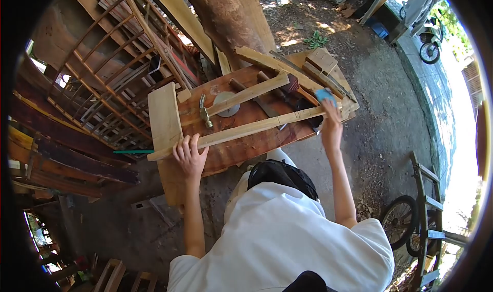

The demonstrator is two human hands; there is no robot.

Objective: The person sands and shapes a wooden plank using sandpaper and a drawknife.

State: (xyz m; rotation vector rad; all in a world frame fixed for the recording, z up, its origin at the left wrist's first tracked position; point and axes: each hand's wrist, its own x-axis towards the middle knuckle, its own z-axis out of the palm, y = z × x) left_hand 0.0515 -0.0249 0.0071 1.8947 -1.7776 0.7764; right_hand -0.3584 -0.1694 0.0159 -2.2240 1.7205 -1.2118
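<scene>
A long, pale wooden strip [246, 129] lies across the workbench [231, 151], with pencil-like marks toward its right part. My left hand [191, 157] grips the strip near its left end, fingers over the top and thumb stretched along the near side. At the other end, my right hand [331, 113] holds a blue piece of what looks like sandpaper [324, 95] against or just above the wood; the exact contact is hidden. Behind the strip lie a hammer [205, 112], a round metal disc [226, 105], a second wooden piece [246, 95] and a handsaw [267, 108].
Planks and small blocks [322, 61] are piled at the bench's right end. A flat board [164, 115] crosses its left end. A slatted wooden frame [110, 61] leans at the left. To the right stand a wheel [399, 220] and a wooden ladder-like frame [429, 210].
</scene>
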